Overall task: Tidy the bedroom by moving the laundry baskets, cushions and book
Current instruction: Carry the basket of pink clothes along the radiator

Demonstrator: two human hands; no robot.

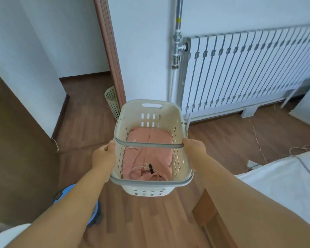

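Basket: cream perforated plastic laundry basket [177, 120] with grey rim trim, held in the air above the wood-plank floor [150, 221], centre of view, tilted slightly away from the person.
Handle: grey swing handle [147, 145] lies across the basket's open top, spanning side to side.
Contents: pink buttoned garment [147, 158] lying loosely folded in the bottom of the basket.
Left hand: left hand [104, 155] closed on the basket's left side, thumb touching the handle's end; fingers curled under, out of sight.
Right hand: right hand [194, 145] wrapped around the right side at the other end of the handle; fingertips hidden behind the wall.
Beyond basket: white ribbed radiator [249, 72] on the wall, metal pipe [177, 33] running up beside it.
Doorway: small cream lattice bin [112, 101] stands on the floor by the brown door frame [113, 56], partly hidden by it.
Right edge: white bedsheet [284, 179] over a wooden bed frame, near the right forearm.
Floor, right: thin cord [256, 138] trailing loose across the planks.
Lower left: blue round object [95, 210], mostly hidden behind the left forearm; what it is cannot be told.
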